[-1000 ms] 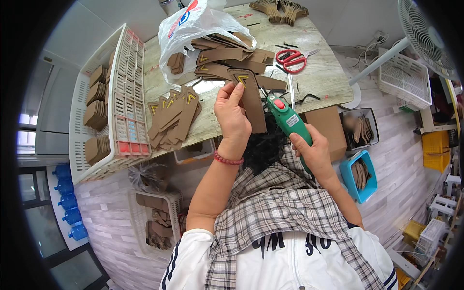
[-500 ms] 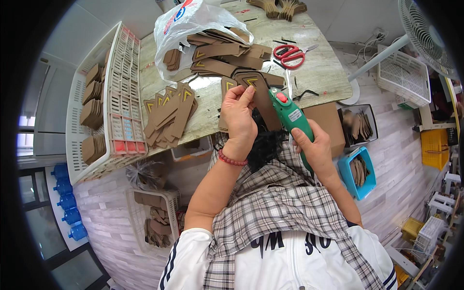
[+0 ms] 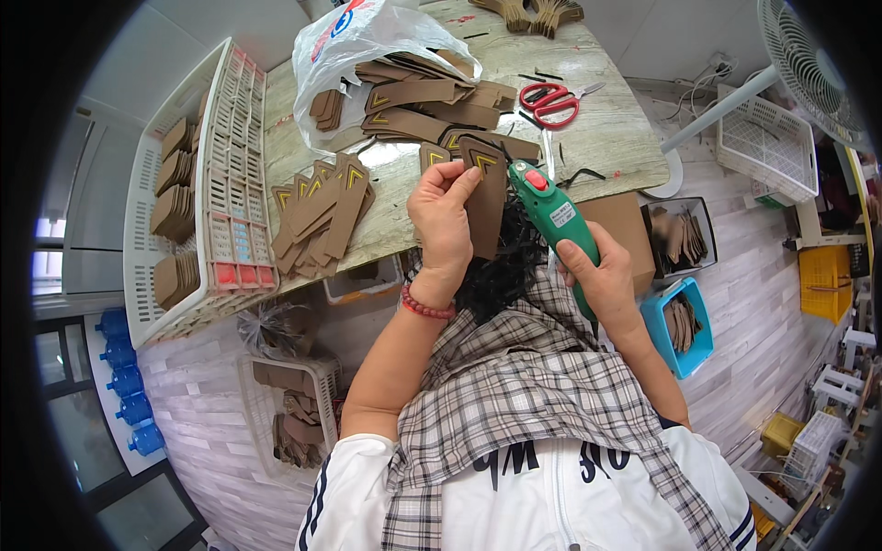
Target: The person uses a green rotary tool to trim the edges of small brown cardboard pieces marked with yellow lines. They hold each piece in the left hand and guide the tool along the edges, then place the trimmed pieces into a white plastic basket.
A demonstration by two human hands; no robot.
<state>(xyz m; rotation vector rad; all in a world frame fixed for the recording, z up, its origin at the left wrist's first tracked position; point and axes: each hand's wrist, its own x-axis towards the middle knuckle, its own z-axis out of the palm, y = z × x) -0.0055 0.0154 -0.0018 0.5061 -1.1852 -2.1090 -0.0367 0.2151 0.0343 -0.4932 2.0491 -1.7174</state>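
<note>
Between the thumb and fingers of my left hand (image 3: 441, 213) is a brown strap-shaped piece (image 3: 486, 202) with a yellow chevron near its pointed end. My right hand (image 3: 599, 275) is wrapped round a green handheld electric cutter (image 3: 554, 214) with a red button; its head is close to the right edge of the piece. Black scraps (image 3: 501, 280) lie in a heap on my lap below. More brown pieces (image 3: 322, 216) are fanned on the table to the left, and others (image 3: 413, 96) spill from a white plastic bag (image 3: 367, 41).
Red-handled scissors (image 3: 553, 108) lie on the table (image 3: 620, 138) among black offcuts. A white basket (image 3: 234, 174) of brown stacks stands at the left. On the floor are a blue bin (image 3: 654, 321) and a white crate (image 3: 257, 413) with pieces. A fan (image 3: 813, 69) rises at the right.
My left hand has shifted slightly left with the brown piece, which now hangs more upright. The cutter has moved a little, and a gap shows between its head and the piece.
</note>
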